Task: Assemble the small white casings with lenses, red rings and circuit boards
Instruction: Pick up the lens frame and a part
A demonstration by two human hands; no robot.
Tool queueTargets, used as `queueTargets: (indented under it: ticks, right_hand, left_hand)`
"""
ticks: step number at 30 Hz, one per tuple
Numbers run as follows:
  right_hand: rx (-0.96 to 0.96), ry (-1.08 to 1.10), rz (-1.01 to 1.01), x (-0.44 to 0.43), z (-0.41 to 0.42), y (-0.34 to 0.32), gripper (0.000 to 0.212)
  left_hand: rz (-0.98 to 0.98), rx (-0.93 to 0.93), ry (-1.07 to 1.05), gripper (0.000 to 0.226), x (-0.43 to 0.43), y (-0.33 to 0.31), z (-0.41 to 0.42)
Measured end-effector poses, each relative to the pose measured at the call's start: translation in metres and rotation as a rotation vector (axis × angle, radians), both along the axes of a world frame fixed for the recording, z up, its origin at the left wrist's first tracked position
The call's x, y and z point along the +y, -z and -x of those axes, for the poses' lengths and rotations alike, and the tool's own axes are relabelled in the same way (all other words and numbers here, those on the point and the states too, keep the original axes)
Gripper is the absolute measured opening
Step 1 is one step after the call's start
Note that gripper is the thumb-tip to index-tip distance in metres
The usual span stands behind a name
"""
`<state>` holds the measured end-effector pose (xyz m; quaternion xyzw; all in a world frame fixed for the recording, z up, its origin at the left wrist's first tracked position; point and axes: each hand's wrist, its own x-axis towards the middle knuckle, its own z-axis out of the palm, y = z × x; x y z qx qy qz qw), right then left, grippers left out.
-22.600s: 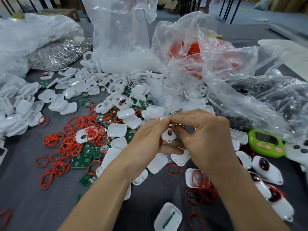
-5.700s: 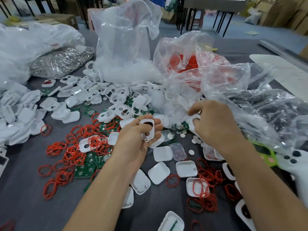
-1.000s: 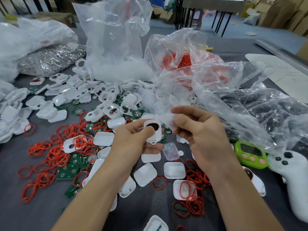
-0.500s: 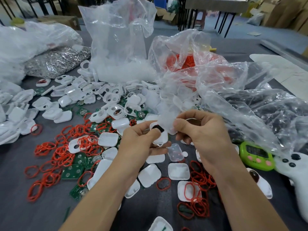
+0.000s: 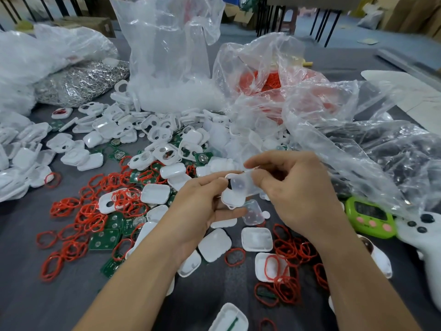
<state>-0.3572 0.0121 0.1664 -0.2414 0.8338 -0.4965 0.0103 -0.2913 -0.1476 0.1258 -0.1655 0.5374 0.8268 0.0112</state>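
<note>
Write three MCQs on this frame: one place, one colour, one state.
1. The timer lies: A. at far left; B. right of the right hand; C. at the near edge.
2. The boards are: A. blue; B. black; C. green.
3. The left hand: A. grips a casing; B. lies flat and empty; C. hangs idle.

Key: B, the timer sits on the cloth just beyond the right hand's outer side. C, each board in view is green. A, its fingers curl round the casing while the right hand pinches a lens over it.
</note>
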Motion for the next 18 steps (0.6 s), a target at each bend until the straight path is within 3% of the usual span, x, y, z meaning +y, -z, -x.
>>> queueTargets:
  ticks: [8, 18]
  right_hand:
    - [0.021, -0.033, 0.037, 0.002, -0.001, -0.012, 0.018]
    - [0.046, -0.110, -0.101, -0.011, 0.000, -0.003, 0.013]
  left_hand:
    - [0.009, 0.029, 0.077, 0.039, -0.002, 0.001, -0.001]
    - [-0.058, 0.049, 0.144, 0.034, -0.002, 0.001, -0.002]
